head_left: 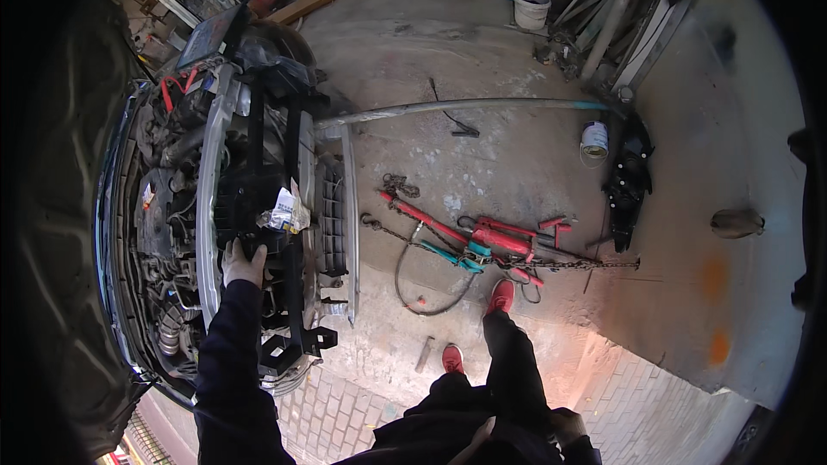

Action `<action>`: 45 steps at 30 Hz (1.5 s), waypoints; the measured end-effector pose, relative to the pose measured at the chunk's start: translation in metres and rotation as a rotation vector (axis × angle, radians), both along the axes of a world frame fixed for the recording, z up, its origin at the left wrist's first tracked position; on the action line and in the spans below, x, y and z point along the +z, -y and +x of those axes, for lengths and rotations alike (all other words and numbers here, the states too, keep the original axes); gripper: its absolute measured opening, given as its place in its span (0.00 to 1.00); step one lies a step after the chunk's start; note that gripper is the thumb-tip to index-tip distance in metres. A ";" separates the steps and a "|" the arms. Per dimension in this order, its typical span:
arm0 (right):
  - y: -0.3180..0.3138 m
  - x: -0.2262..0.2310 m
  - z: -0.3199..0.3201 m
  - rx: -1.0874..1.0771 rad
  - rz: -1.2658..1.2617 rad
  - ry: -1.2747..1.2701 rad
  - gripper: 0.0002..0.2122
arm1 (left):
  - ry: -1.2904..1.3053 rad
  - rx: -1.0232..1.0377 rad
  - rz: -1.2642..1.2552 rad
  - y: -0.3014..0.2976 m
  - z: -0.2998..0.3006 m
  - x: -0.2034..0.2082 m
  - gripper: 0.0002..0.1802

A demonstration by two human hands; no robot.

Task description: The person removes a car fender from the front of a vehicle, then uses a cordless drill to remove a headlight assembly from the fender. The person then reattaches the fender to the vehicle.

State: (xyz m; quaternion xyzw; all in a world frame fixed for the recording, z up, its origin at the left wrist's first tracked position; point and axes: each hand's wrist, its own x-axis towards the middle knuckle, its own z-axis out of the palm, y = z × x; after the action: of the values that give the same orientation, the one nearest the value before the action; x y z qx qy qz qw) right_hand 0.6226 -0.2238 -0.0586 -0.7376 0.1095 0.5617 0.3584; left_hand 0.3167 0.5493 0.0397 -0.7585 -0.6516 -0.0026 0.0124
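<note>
My left hand (245, 263), in a pale glove, reaches into the front of an opened car. It rests against a black front panel (233, 198) just inside a silver crossbar (209, 181), fingers apart. A torn paper label (286, 211) with some plastic hangs on the black panel above the hand. To the left lies the engine bay (159, 207) with hoses and a cover. Low at the right, beside my leg, a dark shape at the end of my sleeve seems to be my right hand (566, 424); its fingers are not distinguishable in the shadow.
A red pulling tool (504, 239) with chains and a teal strap (474, 257) lies on the floor by my red shoes. A long pole (465, 106) crosses behind it. A paint can (594, 139), a black trim part (627, 185) and white buckets (531, 10) stand farther off.
</note>
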 end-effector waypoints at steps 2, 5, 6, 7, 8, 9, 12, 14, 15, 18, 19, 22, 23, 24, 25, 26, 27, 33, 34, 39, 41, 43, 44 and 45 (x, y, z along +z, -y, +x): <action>-0.024 0.003 0.040 0.210 0.072 0.123 0.13 | -0.098 0.023 0.018 0.000 0.005 -0.005 0.57; -0.053 0.013 0.099 0.644 0.180 0.487 0.10 | -0.058 0.058 -0.057 -0.005 0.005 -0.004 0.59; -0.061 0.017 0.116 0.920 0.165 0.662 0.09 | -0.070 0.070 -0.080 -0.006 0.004 -0.003 0.59; -0.071 0.022 0.131 0.286 0.012 0.127 0.09 | -0.089 0.100 -0.125 -0.010 0.003 -0.002 0.59; -0.082 0.026 0.150 0.203 -0.028 0.087 0.09 | -0.107 0.132 -0.084 -0.014 0.005 -0.002 0.59; -0.091 0.029 0.165 0.134 -0.056 0.062 0.10 | -0.127 0.164 -0.042 -0.019 0.007 -0.004 0.59; -0.114 0.036 0.199 -0.001 -0.054 0.057 0.12 | -0.156 0.253 0.013 -0.034 0.017 -0.016 0.59; -0.126 0.038 0.216 -0.008 -0.060 0.071 0.13 | -0.183 0.308 -0.001 -0.041 0.024 -0.024 0.60; -0.131 0.038 0.221 0.011 -0.082 0.081 0.12 | -0.199 0.309 0.010 -0.043 0.026 -0.028 0.60; -0.143 0.039 0.227 0.045 -0.074 0.064 0.12 | -0.234 0.304 0.023 -0.045 0.025 -0.031 0.58; -0.147 0.039 0.226 0.059 -0.084 0.057 0.12 | -0.205 0.298 0.011 -0.045 0.025 -0.031 0.57; -0.167 0.035 0.224 0.115 -0.118 0.021 0.11 | -0.196 0.294 0.022 -0.044 0.025 -0.030 0.51; -0.175 0.034 0.224 0.169 -0.138 0.022 0.11 | -0.198 0.290 0.032 -0.044 0.027 -0.030 0.50; -0.183 0.032 0.225 0.192 -0.135 0.016 0.11 | -0.208 0.297 0.013 -0.044 0.028 -0.029 0.50; -0.192 0.031 0.227 0.206 -0.123 0.004 0.11 | -0.271 0.286 0.010 -0.043 0.030 -0.028 0.50; -0.200 0.030 0.229 0.240 -0.133 0.005 0.11 | -0.279 0.283 -0.003 -0.043 0.032 -0.026 0.51; -0.209 0.031 0.234 0.248 -0.105 0.013 0.11 | -0.250 0.299 -0.029 -0.042 0.034 -0.025 0.51; -0.253 0.042 0.263 0.318 -0.037 0.076 0.11 | -0.202 0.335 -0.118 -0.040 0.043 -0.010 0.55; -0.259 0.044 0.268 0.331 -0.043 0.095 0.12 | -0.190 0.338 -0.124 -0.040 0.045 -0.008 0.55; -0.284 0.046 0.286 0.387 -0.054 0.146 0.12 | -0.188 0.358 -0.139 -0.038 0.049 -0.004 0.54; -0.295 0.044 0.288 0.383 -0.038 0.142 0.12 | -0.176 0.360 -0.135 -0.037 0.049 -0.005 0.54; -0.309 0.040 0.287 0.388 -0.013 0.137 0.11 | -0.188 0.351 -0.118 -0.036 0.049 -0.007 0.54; -0.318 0.039 0.287 0.395 0.004 0.135 0.11 | -0.175 0.347 -0.096 -0.035 0.050 -0.007 0.54; -0.327 0.037 0.285 0.407 0.001 0.144 0.11 | -0.148 0.348 -0.084 -0.034 0.049 -0.007 0.54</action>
State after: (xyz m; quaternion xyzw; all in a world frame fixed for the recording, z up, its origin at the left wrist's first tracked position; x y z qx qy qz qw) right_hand 0.9072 0.1031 -0.0216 -0.7827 -0.0678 0.5681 0.2450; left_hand 0.3662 0.5831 0.0325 -0.6325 -0.7696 0.0825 0.0286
